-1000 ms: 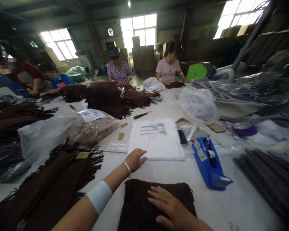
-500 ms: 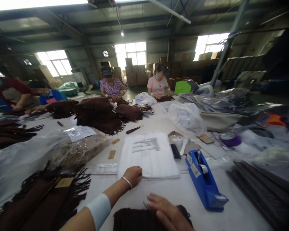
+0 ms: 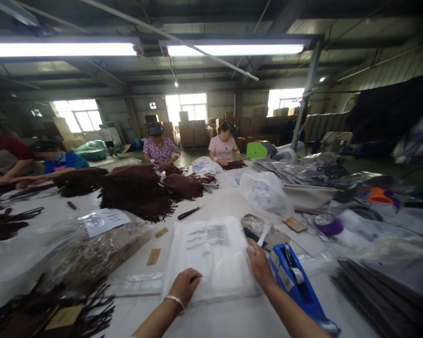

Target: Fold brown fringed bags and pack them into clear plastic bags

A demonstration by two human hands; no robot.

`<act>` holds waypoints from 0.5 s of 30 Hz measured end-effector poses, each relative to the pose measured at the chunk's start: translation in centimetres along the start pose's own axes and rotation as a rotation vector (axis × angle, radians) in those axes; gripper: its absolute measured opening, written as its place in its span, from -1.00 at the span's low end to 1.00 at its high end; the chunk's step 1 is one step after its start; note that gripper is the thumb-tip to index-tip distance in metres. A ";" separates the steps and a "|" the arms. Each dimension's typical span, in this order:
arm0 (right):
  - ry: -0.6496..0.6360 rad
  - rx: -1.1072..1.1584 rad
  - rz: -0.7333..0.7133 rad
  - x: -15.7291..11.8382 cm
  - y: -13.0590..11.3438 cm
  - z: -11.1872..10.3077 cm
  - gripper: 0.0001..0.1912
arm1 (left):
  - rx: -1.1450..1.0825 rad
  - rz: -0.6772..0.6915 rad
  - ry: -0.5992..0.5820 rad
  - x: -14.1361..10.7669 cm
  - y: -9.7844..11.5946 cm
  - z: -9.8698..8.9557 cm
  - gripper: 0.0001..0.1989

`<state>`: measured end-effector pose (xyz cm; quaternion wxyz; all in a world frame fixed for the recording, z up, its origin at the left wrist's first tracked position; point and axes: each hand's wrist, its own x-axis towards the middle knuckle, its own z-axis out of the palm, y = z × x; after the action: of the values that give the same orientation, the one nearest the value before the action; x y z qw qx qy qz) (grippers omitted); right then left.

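A stack of clear plastic bags (image 3: 215, 267) with printed lines of text lies on the white table in front of me. At its near edge, my left hand (image 3: 186, 287) has its fingers curled together on the top bag, and the film ripples beside them. My right hand (image 3: 261, 266) reaches to the stack's right edge, its fingers stretched forward against the film. Just right of that hand stands a blue tape dispenser (image 3: 299, 286). Brown fringed scarves (image 3: 31, 310) with a tan tag lie at the lower left.
A clear bag of tan tags (image 3: 116, 249) lies left, with a paper sheet on it. Brown fringed fabric (image 3: 130, 190) is piled farther back. Grey folded fabric (image 3: 380, 291) and a purple tape roll (image 3: 327, 224) are on the right. Several co-workers work around the table.
My right hand has left the dark fringed scarf and moved forward to the bags' right edge. The scarf is out of view. The view has tilted up, and the printed lines look wavier.
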<state>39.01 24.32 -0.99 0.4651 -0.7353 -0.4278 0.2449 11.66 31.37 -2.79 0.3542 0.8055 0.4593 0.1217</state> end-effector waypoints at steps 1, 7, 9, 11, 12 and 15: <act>-0.003 0.002 -0.072 -1.4 -1.1 0.1 -0.43 | -0.007 0.002 0.038 0.0 0.7 -0.2 -0.85; -0.542 0.156 0.005 -8.3 -5.7 3.2 -0.53 | -0.049 0.009 0.179 -0.4 5.6 -0.7 -0.76; -0.518 0.279 0.172 -8.5 -6.0 4.3 -0.48 | -0.068 0.024 0.181 -1.0 6.5 -0.3 -0.75; -0.426 0.355 0.215 -8.3 -6.0 5.0 -0.52 | -0.129 0.060 0.142 -1.7 6.5 0.1 -0.77; -0.388 0.371 0.204 -8.1 -6.0 5.1 -0.55 | -0.173 0.076 0.125 -2.0 6.4 0.2 -0.78; -0.327 0.415 0.255 -8.0 -5.8 5.1 -0.60 | -0.407 0.019 0.170 -2.2 5.6 -0.3 -0.79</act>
<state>28.68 21.11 1.61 0.4958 -0.6231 -0.3420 0.4990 13.95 27.89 1.51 0.4684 0.7084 0.4458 0.2829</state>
